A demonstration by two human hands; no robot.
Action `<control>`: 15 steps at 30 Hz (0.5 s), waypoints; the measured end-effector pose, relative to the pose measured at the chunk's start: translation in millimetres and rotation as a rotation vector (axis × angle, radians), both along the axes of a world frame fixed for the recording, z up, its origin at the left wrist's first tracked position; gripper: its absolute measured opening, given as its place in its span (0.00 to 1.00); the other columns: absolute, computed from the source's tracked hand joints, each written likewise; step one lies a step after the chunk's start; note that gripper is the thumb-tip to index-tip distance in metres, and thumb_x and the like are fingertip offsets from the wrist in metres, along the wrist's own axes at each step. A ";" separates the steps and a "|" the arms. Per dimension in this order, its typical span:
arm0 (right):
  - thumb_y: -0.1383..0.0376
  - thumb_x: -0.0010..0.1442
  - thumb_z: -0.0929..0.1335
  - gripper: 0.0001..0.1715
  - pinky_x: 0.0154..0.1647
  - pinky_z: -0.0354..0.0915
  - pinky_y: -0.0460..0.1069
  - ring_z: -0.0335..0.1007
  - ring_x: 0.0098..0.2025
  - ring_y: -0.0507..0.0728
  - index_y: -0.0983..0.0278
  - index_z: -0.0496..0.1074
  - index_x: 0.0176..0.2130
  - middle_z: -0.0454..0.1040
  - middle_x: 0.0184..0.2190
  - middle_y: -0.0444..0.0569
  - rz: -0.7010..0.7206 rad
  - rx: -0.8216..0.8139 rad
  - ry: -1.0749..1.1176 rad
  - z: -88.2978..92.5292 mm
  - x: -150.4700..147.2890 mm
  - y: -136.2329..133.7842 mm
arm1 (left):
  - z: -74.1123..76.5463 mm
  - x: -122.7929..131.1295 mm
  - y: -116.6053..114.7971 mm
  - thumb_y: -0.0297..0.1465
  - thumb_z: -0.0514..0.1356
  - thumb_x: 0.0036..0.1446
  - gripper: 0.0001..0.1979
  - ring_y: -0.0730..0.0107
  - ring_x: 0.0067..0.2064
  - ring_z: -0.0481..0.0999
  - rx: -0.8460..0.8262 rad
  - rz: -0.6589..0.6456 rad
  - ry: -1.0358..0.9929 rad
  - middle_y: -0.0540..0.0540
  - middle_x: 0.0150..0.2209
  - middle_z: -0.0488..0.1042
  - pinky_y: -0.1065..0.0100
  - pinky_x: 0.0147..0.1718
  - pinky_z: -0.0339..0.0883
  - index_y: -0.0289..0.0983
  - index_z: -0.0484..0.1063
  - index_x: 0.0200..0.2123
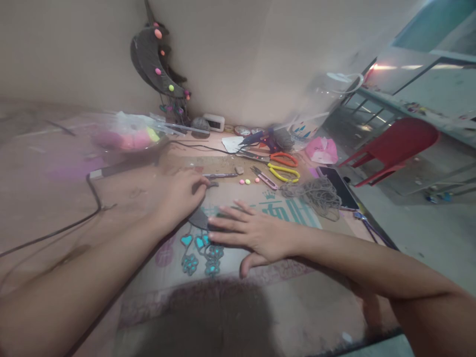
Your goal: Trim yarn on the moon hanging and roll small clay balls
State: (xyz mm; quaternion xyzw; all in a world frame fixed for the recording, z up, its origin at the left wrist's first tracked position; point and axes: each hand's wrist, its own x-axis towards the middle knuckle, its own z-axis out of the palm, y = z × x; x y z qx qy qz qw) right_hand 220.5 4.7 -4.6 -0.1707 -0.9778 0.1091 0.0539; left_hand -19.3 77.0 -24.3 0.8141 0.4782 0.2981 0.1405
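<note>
A dark grey crescent ornament (200, 218) lies on the table, partly hidden under my hands. Teal heart pendants (186, 240) and teal flower pendants (190, 265) hang from cords off its lower side. My left hand (185, 192) is closed on the crescent's upper left part, its fingers bent and one grey tip poking out past them. Spread flat, my right hand (256, 230) has its fingertips over the crescent's right side and the pendants' edge, holding nothing. Small pink and yellow beads (247, 182) sit beyond the hands.
Behind the hands lie a pen (221, 175), thread snips (265, 178), yellow-handled pliers (284, 173), orange-handled scissors (283, 159) and a glue gun (253, 138). Tangled grey yarn (316, 194) and a phone (338, 188) are at right. A black cord (97, 196) crosses the left. A finished-looking crescent (148, 57) hangs on the wall.
</note>
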 end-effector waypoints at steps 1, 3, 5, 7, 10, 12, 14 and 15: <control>0.42 0.63 0.64 0.47 0.72 0.25 0.64 0.27 0.75 0.63 0.64 0.53 0.70 0.48 0.72 0.55 0.026 -0.003 -0.011 -4.8 -6.3 3.1 | 0.0 0.0 -0.2 0.31 0.53 0.58 0.11 0.56 0.45 0.76 -0.001 0.001 0.000 0.43 0.39 0.79 0.56 0.51 0.66 0.38 0.76 0.35; 0.43 0.64 0.64 0.46 0.72 0.24 0.64 0.26 0.75 0.63 0.63 0.51 0.70 0.47 0.72 0.54 0.011 -0.023 -0.017 -9.8 -10.4 15.0 | 0.7 -0.2 -0.9 0.31 0.53 0.58 0.11 0.56 0.45 0.76 -0.007 0.004 0.008 0.43 0.38 0.79 0.56 0.51 0.66 0.39 0.76 0.35; 0.44 0.65 0.64 0.47 0.72 0.24 0.65 0.25 0.75 0.63 0.63 0.48 0.71 0.44 0.73 0.55 -0.051 -0.052 -0.024 -9.8 -2.2 28.4 | 2.0 -0.5 -1.7 0.31 0.53 0.58 0.11 0.57 0.45 0.76 -0.013 0.006 0.018 0.44 0.39 0.79 0.57 0.51 0.66 0.39 0.76 0.35; 0.44 0.65 0.64 0.48 0.71 0.25 0.67 0.24 0.75 0.65 0.63 0.45 0.72 0.41 0.73 0.57 -0.094 -0.074 -0.034 -7.6 13.6 34.3 | 3.2 -0.5 -2.0 0.31 0.53 0.58 0.11 0.57 0.46 0.75 -0.011 0.006 0.023 0.44 0.39 0.79 0.58 0.51 0.66 0.39 0.76 0.35; 0.44 0.64 0.65 0.51 0.71 0.27 0.67 0.27 0.75 0.66 0.63 0.44 0.72 0.42 0.73 0.58 -0.101 -0.088 -0.047 -3.4 28.2 19.8 | 3.2 0.0 -0.7 0.30 0.54 0.58 0.11 0.57 0.45 0.75 -0.003 0.001 0.029 0.44 0.38 0.79 0.58 0.50 0.67 0.39 0.77 0.35; 0.44 0.64 0.65 0.50 0.72 0.29 0.66 0.29 0.75 0.65 0.64 0.46 0.72 0.45 0.73 0.57 -0.063 -0.075 -0.041 -1.7 19.7 2.3 | 1.7 0.4 0.8 0.30 0.53 0.58 0.11 0.56 0.44 0.75 0.006 -0.008 0.025 0.43 0.37 0.78 0.57 0.49 0.67 0.38 0.77 0.35; 0.44 0.64 0.65 0.47 0.72 0.28 0.64 0.29 0.75 0.63 0.64 0.51 0.70 0.47 0.72 0.54 0.037 -0.028 -0.021 -1.9 -1.6 -8.2 | -0.1 0.4 1.6 0.30 0.53 0.58 0.12 0.56 0.44 0.75 0.014 -0.013 0.016 0.42 0.37 0.78 0.57 0.49 0.67 0.37 0.77 0.35; 0.44 0.64 0.64 0.45 0.73 0.27 0.63 0.28 0.75 0.62 0.64 0.54 0.70 0.48 0.72 0.52 0.098 -0.001 -0.004 -2.7 -13.4 -8.1 | -0.9 0.1 1.6 0.31 0.53 0.58 0.12 0.56 0.44 0.75 0.012 -0.012 0.013 0.42 0.37 0.78 0.56 0.49 0.67 0.37 0.77 0.35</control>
